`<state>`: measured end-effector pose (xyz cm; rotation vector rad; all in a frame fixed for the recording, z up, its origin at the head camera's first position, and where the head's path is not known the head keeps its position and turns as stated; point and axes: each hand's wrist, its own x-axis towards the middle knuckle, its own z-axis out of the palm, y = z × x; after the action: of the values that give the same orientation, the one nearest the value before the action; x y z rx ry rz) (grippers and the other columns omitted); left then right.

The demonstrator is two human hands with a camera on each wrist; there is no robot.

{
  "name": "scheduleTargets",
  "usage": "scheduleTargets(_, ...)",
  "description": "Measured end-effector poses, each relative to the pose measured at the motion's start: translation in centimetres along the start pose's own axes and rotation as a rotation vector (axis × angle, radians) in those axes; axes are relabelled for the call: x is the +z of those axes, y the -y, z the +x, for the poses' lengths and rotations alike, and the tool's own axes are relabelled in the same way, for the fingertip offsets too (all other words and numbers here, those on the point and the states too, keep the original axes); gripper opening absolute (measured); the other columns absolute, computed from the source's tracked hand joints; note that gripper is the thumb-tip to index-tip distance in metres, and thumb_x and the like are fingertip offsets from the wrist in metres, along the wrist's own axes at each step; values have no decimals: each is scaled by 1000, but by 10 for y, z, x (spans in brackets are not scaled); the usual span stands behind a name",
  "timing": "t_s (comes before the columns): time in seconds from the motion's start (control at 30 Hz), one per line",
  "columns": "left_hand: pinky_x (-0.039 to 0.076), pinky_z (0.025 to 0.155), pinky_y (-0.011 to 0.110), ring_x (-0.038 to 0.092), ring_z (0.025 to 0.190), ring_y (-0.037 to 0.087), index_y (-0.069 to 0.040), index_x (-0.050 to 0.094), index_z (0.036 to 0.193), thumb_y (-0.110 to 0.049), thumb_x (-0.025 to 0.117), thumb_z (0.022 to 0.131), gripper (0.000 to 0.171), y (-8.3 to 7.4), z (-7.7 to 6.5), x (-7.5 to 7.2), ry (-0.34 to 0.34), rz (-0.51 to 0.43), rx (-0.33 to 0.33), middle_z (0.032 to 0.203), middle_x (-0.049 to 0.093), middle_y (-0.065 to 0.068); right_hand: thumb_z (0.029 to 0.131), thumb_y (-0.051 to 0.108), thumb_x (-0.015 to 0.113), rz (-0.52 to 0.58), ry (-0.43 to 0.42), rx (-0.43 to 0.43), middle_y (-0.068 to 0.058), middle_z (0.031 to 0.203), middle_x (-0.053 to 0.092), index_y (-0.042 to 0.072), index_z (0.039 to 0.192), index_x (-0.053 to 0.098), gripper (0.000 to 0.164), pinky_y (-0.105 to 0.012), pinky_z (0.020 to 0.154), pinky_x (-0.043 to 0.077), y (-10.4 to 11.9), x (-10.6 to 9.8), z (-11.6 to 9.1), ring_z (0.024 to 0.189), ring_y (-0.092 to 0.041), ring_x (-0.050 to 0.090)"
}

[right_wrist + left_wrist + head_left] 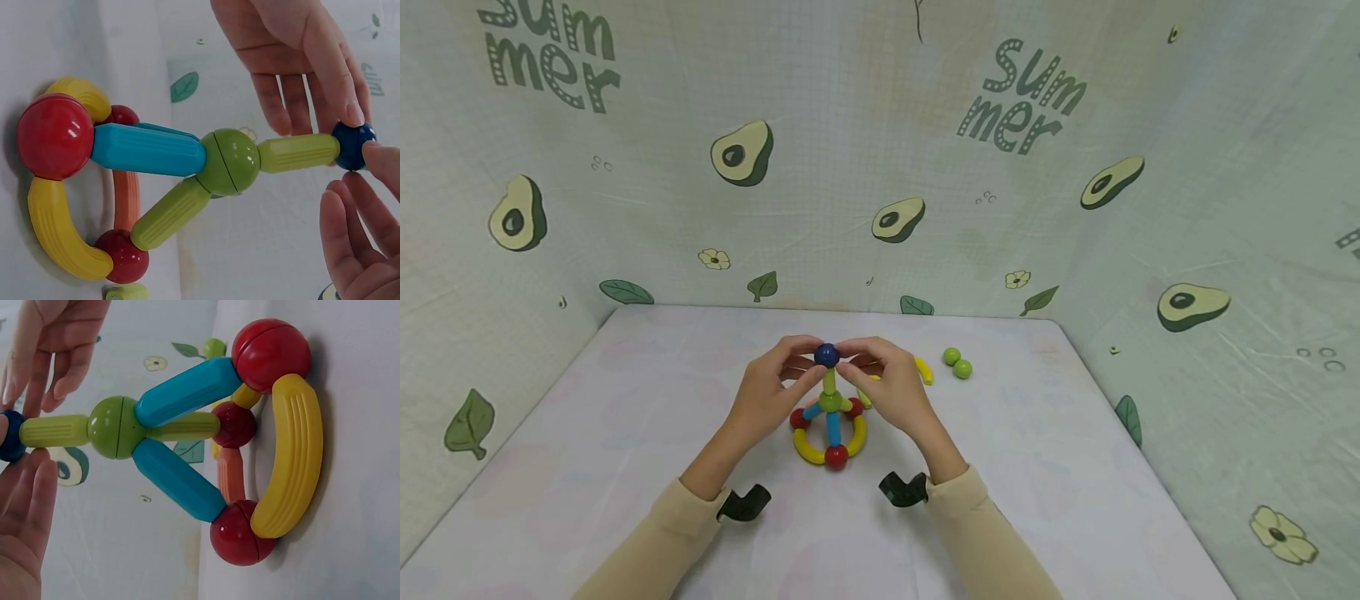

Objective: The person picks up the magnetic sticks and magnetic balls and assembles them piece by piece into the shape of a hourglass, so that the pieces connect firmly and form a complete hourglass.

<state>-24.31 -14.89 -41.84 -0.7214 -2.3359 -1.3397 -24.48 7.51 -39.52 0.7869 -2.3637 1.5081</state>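
A glossy dark blue ball (827, 355) sits at the top of a magnetic stick-and-ball structure, touching an upright yellow-green rod (55, 430). My left hand (769, 390) pinches the ball from the left with thumb and fingers. From the right, my right hand (891, 385) pinches it too. Below the rod is a green ball (231, 162), from which two blue rods (180, 479) and a second yellow-green rod (172, 214) slope down to red balls (836, 457). Yellow curved pieces (290, 456) and a salmon rod (126, 199) link the red balls on the table.
Two loose green balls (957, 362) lie on the table to the right, behind the right hand. A yellow curved piece (924, 371) lies near them, partly hidden by that hand. The pale-covered table (1037, 467) meets a printed cloth backdrop (820, 275) at the back.
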Motion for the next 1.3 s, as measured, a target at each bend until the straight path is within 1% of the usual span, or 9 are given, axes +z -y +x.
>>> scheduleTargets(0.17, 57, 92, 18, 74, 106, 17, -12, 63, 141, -14, 77, 100, 44, -1, 1, -8, 27, -27, 13, 132, 70, 4, 101, 17, 76, -10, 40, -5, 2, 124, 74, 19, 131, 75, 30, -32, 93, 61, 1, -1, 0, 106, -16, 71)
scheduleTargets(0.23, 57, 92, 18, 74, 105, 17, -12, 64, 140, -14, 77, 99, 43, -1, 2, -12, 40, -37, 3, 131, 71, 4, 101, 17, 76, -20, 49, -3, 1, 124, 74, 18, 131, 74, 30, -33, 93, 61, 1, -1, 0, 106, -16, 71)
scheduleTargets(0.37, 56, 91, 17, 73, 103, 17, -14, 64, 137, -16, 78, 99, 41, 3, 3, -20, 62, -42, -40, 128, 71, 4, 101, 17, 76, -51, 50, 1, 1, 123, 74, 17, 130, 74, 30, -33, 93, 61, -3, -5, 1, 105, -15, 72)
scheduleTargets(0.57, 55, 92, 15, 72, 103, 19, -15, 63, 134, -20, 80, 98, 40, 12, 2, -32, 83, -82, -113, 127, 71, 6, 100, 16, 77, -96, 11, 10, 0, 121, 75, 16, 128, 74, 29, -36, 91, 62, -15, -14, 2, 103, -15, 73)
scheduleTargets(0.7, 56, 92, 16, 71, 103, 18, -16, 64, 135, -21, 80, 98, 40, 18, 1, -36, 104, -101, -135, 130, 69, 8, 100, 15, 77, -121, 6, 59, 0, 123, 74, 16, 129, 74, 29, -37, 92, 62, -26, -20, 2, 105, -18, 72)
scheduleTargets(0.83, 56, 92, 17, 71, 104, 19, -18, 65, 139, -22, 79, 99, 43, 21, 0, -40, 129, -127, -158, 134, 68, 7, 100, 14, 77, -144, 23, 104, -1, 124, 73, 16, 129, 74, 30, -36, 92, 62, -39, -23, 2, 105, -20, 72)
scheduleTargets(1.0, 57, 91, 18, 70, 106, 23, -19, 66, 137, -24, 80, 98, 42, 22, 0, -42, 150, -158, -197, 133, 68, 6, 99, 14, 78, -183, 72, 134, -4, 125, 73, 13, 129, 73, 31, -37, 91, 62, -52, -25, -1, 104, -21, 71)
scheduleTargets(1.2, 57, 92, 18, 69, 108, 25, -19, 67, 135, -26, 79, 98, 39, 20, 0, -44, 148, -173, -225, 133, 67, 7, 99, 12, 77, -211, 184, 181, -12, 128, 73, 9, 131, 73, 32, -45, 96, 59, -66, -29, -4, 107, -27, 69)
scheduleTargets(1.3, 57, 92, 18, 69, 108, 26, -19, 67, 134, -26, 80, 98, 39, 20, 0, -44, 146, -177, -229, 132, 67, 7, 99, 12, 76, -228, 229, 203, -11, 129, 72, 8, 131, 73, 32, -43, 94, 59, -72, -31, -6, 106, -27, 68)
